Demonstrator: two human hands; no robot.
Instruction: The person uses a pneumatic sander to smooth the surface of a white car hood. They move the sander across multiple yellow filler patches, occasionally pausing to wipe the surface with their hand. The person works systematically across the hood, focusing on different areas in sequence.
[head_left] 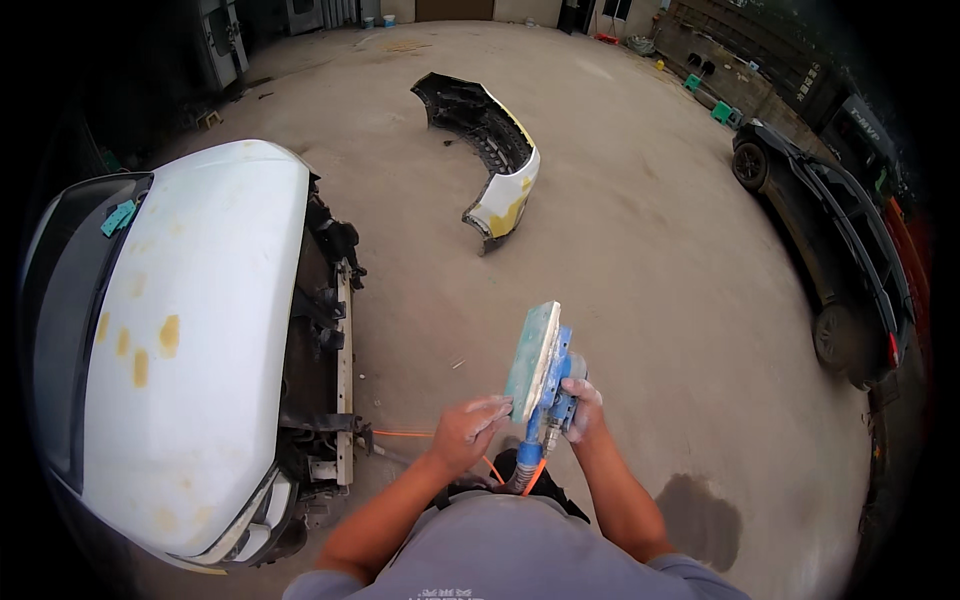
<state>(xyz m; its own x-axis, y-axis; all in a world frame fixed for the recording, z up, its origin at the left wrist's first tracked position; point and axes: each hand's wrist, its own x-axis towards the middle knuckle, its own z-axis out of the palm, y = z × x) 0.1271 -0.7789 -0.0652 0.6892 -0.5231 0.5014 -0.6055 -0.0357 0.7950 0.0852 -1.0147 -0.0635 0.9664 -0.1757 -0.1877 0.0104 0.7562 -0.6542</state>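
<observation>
I hold a blue pneumatic sander [548,410] upright in front of me, its long green sanding pad [530,355] facing left and edged in white. My right hand [585,410], dusted white, grips the blue body on the right side. My left hand [475,430], fingers curled and whitened with dust, pinches the lower edge of the green pad. A grey hose [520,482] and an orange air line [535,477] run down from the tool toward my body.
A white car [190,330] with yellow filler patches and an exposed front stands at left. A detached bumper [505,200] lies ahead on the concrete ground [600,200]. A dark car [830,240] stands at right. The orange hose crosses the ground toward the white car.
</observation>
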